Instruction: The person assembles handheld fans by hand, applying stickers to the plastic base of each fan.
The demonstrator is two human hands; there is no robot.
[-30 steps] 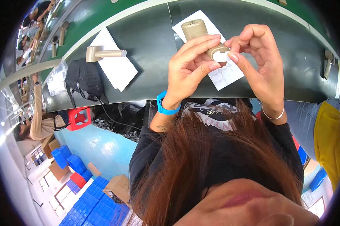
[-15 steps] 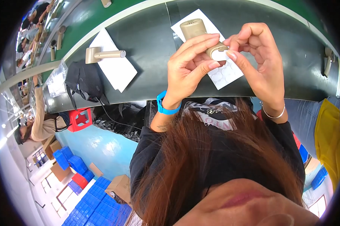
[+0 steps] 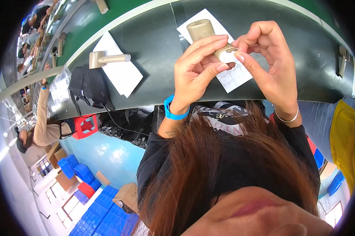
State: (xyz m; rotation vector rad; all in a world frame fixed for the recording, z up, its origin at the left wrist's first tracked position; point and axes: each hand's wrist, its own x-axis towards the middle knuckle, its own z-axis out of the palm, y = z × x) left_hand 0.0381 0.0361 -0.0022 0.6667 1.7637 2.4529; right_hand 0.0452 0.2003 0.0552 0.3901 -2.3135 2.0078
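Note:
My left hand (image 3: 193, 72) is wrapped around the handle of a gold hair dryer (image 3: 201, 29), the handle's end turned toward me. A white round sticker (image 3: 227, 56) covers much of that end. My right hand (image 3: 272, 65) is closed, with thumb and index finger pinched at the sticker's right edge. Its other fingers are curled. Beneath the hands lies a white sheet of round stickers (image 3: 235, 80), partly hidden by the hair dryer and my fingers.
Left on the dark worktable (image 3: 153, 43), a second gold hair dryer (image 3: 95, 59) rests across white sheets (image 3: 126, 78). A black bag (image 3: 89, 84) and clear plastic bag (image 3: 60, 88) lie farther left. Beyond the table runs a green belt (image 3: 134, 8). A co-worker (image 3: 47, 133) reaches in at left.
My hands have barely moved; the sticker now lies closer against the handle end. On the belt, a gold item has shifted left. The co-worker's arm at left has moved.

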